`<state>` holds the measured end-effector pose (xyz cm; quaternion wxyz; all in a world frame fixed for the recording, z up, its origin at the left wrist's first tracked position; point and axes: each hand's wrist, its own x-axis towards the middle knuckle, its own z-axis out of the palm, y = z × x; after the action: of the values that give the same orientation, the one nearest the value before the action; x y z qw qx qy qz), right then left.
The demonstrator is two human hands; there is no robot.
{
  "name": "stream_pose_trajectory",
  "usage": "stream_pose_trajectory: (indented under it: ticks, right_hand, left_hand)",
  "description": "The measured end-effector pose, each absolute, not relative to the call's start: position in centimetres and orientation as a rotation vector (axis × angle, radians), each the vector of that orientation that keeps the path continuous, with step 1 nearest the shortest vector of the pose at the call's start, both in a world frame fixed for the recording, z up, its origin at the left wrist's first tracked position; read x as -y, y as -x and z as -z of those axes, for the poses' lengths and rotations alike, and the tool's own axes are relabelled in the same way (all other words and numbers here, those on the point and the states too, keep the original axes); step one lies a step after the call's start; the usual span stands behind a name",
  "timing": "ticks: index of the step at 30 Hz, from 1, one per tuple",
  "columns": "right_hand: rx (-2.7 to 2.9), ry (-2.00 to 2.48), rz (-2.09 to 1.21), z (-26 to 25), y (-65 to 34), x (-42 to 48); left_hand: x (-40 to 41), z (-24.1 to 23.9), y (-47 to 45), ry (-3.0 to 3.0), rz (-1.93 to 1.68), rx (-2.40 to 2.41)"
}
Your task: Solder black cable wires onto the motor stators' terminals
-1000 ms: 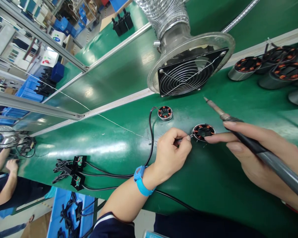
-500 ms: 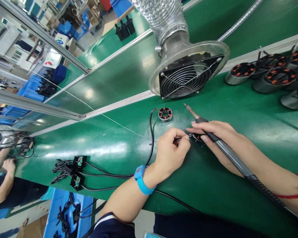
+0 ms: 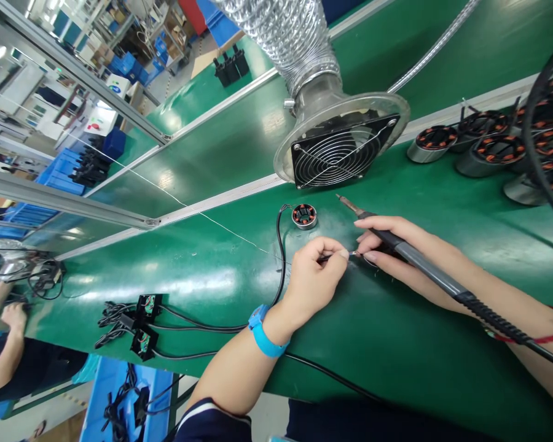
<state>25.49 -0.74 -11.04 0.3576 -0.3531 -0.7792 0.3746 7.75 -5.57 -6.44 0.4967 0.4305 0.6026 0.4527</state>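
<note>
My left hand [image 3: 317,273] is closed in a pinch on the end of a black cable, beside my right fingertips; thin wire ends show between the two hands. My right hand [image 3: 417,248] grips a soldering iron [image 3: 424,273], its bare tip pointing up and left over the bench. The thumb and fingers of that hand are also at the thin wires. A dark part below the right palm is mostly hidden. Just beyond my left hand lies a small ring-shaped motor stator [image 3: 305,217] with orange windings, joined to a black cable [image 3: 279,245].
A fume extractor hood [image 3: 341,144] with a fan grille stands behind the hands. Several larger stators [image 3: 433,144] sit at the right. Black boxes with circuit boards [image 3: 144,342] and cables lie at left, above a blue bin [image 3: 154,393]. A co-worker's hand [image 3: 15,316] is far left.
My right fingers have drawn closer together at the wires, and the dark ring part below them is now mostly covered. The iron's tip has shifted slightly left. The view has moved a little.
</note>
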Motion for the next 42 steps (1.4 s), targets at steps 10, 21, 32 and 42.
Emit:
stream_pose_trajectory:
  ticks: [10, 21, 32, 42]
  right_hand:
    - [2.159, 0.900, -0.468, 9.0, -25.0, 0.7]
    - [2.071, 0.833, -0.439, 7.7, -24.5, 2.0]
    - [2.243, 0.720, 0.004, 7.3, -24.2, 3.0]
    - [2.011, 0.747, -0.289, 8.2, -23.3, 3.4]
  left_hand:
    - [5.1, 6.3, -7.4, -0.836, -1.015, -1.294]
    - [5.6, 6.1, -7.7, -0.874, -1.030, -1.325]
    - [7.2, 6.4, -8.1, -1.241, -1.055, -1.499]
    - [6.5, 5.9, -8.5, -0.850, -1.041, -1.350]
